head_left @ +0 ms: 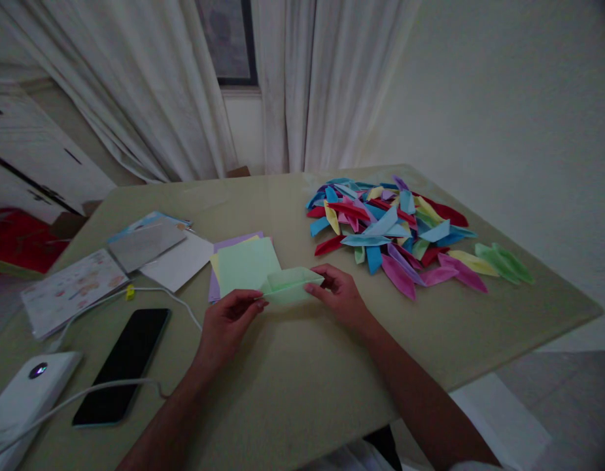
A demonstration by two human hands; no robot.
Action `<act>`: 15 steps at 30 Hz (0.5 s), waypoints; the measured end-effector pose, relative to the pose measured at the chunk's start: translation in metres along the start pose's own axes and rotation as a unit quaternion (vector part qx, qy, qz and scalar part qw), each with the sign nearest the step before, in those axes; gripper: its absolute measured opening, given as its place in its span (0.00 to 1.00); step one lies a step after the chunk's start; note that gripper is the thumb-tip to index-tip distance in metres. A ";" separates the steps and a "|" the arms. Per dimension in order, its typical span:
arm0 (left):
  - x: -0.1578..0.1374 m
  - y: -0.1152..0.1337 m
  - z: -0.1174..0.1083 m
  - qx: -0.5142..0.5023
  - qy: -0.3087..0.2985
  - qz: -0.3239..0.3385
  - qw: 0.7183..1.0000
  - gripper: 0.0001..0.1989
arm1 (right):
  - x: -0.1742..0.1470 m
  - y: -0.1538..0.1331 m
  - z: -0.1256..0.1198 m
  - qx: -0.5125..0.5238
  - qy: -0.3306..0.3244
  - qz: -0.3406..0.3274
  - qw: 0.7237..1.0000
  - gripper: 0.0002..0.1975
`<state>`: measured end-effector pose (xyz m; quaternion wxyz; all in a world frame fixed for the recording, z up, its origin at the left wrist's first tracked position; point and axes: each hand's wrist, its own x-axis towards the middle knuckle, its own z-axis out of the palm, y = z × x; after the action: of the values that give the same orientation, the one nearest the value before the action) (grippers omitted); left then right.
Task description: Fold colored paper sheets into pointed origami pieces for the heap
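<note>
Between my two hands is a light green sheet of paper (290, 286), partly folded, raised a little above the table. My left hand (229, 322) pinches its left end between thumb and fingers. At the right end, my right hand (342, 296) grips the paper the same way. Just behind the sheet lies a stack of square coloured paper (248, 261), pale green on top, with purple and yellow edges showing beneath. A large heap of folded paper pieces (380, 226) in blue, red, pink, purple, yellow and green spreads to the right.
On the left lie a black phone (123, 366), a white power bank (34, 399) with a white cable (110, 384), a patterned packet (76, 291) and flat sheets (150, 245). The table's right edge (528, 353) slopes away beside my right arm. Curtains (292, 85) hang behind.
</note>
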<state>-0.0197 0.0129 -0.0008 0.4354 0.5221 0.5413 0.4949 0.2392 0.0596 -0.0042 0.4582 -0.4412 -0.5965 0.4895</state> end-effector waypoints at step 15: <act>0.003 -0.006 -0.002 0.017 -0.002 -0.004 1.000 0.18 | -0.001 0.001 0.001 -0.044 0.004 -0.013 0.999 0.13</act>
<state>-0.0224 0.0164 -0.0066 0.4296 0.5279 0.5509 0.4830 0.2383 0.0587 -0.0054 0.4469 -0.4554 -0.6210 0.4552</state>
